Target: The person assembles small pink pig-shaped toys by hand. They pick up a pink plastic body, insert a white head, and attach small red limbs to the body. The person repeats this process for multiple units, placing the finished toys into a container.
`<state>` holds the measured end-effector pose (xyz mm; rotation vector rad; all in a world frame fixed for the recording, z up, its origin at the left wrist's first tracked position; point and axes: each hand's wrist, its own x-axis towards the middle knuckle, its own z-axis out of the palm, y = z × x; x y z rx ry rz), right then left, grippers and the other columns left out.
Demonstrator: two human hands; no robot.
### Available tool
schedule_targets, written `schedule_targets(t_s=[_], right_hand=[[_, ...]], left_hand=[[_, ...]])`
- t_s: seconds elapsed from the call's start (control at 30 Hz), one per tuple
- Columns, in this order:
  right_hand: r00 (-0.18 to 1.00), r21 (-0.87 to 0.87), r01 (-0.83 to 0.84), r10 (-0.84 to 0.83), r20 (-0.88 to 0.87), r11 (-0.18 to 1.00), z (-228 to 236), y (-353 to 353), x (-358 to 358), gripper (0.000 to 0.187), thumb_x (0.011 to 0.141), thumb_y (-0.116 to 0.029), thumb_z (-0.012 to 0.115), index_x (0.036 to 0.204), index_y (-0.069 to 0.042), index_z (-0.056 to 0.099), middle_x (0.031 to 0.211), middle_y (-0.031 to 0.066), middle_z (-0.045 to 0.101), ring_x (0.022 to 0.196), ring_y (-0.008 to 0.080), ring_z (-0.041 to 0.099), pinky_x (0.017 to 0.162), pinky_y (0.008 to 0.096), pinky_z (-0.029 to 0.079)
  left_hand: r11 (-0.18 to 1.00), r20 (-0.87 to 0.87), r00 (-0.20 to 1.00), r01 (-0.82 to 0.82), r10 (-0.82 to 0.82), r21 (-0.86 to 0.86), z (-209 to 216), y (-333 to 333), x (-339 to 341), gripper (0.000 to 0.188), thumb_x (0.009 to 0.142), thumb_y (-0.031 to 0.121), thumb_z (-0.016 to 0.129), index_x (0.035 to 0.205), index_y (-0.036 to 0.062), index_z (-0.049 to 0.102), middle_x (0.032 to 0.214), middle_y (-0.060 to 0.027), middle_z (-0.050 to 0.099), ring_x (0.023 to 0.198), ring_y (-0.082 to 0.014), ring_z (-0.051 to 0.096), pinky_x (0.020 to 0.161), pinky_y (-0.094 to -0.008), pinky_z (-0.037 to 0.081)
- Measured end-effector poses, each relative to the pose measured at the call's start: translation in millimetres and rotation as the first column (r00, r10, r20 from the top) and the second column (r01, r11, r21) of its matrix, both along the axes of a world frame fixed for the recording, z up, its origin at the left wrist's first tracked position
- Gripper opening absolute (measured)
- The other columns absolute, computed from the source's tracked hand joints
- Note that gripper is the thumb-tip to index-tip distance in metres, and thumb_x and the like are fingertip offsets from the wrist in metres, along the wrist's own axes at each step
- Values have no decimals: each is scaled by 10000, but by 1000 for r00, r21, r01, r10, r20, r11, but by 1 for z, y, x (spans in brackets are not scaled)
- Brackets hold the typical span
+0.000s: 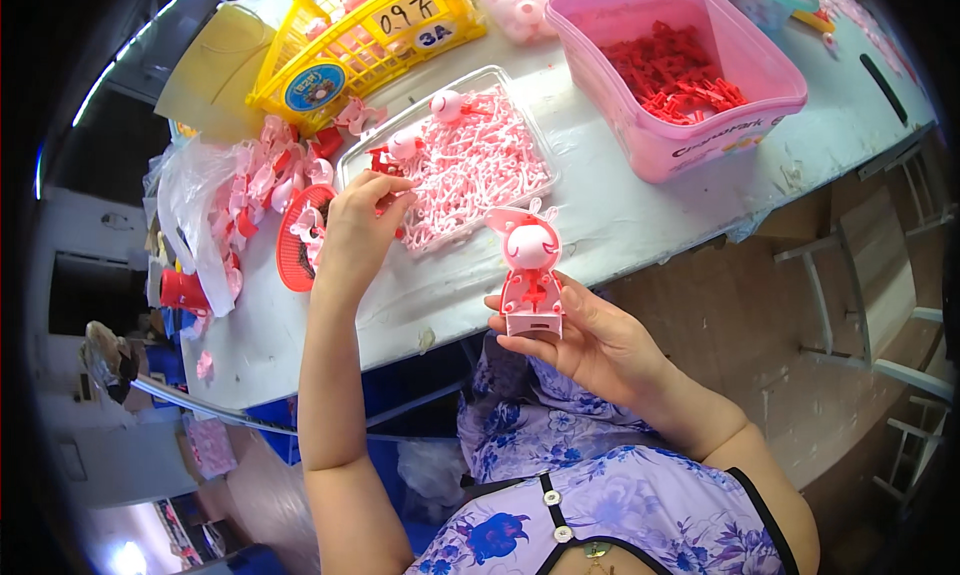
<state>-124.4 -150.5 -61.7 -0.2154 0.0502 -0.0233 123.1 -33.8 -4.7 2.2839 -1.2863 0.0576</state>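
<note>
My right hand (605,335) holds up a half-built pink toy figure (533,265) over the table's near edge. The figure is upright, with a white round head piece, pink ears and red parts showing inside its open body. My left hand (362,225) is at the left edge of a clear tray (548,145). Its fingers are bent together in a pinch, and what lies between them is too small to make out. Small pink and white stick-like parts (470,165) fill the tray, with a few white and pink head pieces (447,105) and some red parts on top.
A red basket (292,247) with small parts stands beside my left wrist. Behind are a yellow basket (375,45) of pink pieces and a pink tub (640,135) of red parts. Pink and red pieces (265,170) spill from a plastic bag at left. A chair (875,275) stands right.
</note>
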Motion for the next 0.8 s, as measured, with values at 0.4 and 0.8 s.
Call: schedule_targets(t_s=[0.4,0.8], right_hand=[[998,30,-55,55,-17,998,1,4,9,460,1026,-208,392,1423,-14,266,1296,147,485,1219,260,503,1064,428,400],[987,-84,-155,152,-49,984,9,11,11,475,1025,-300,397,1382,9,344,1213,122,558,1123,217,576,1011,373,456]], left_hand=[[966,161,987,63,-23,-249,19,17,-34,143,737,7,741,876,22,709,822,-77,650,737,-191,596,670,-295,465],[878,380,845,457,-377,-144,5,22,-90,305,598,3,804,887,73,738,835,-25,659,731,-190,567,599,-286,464]])
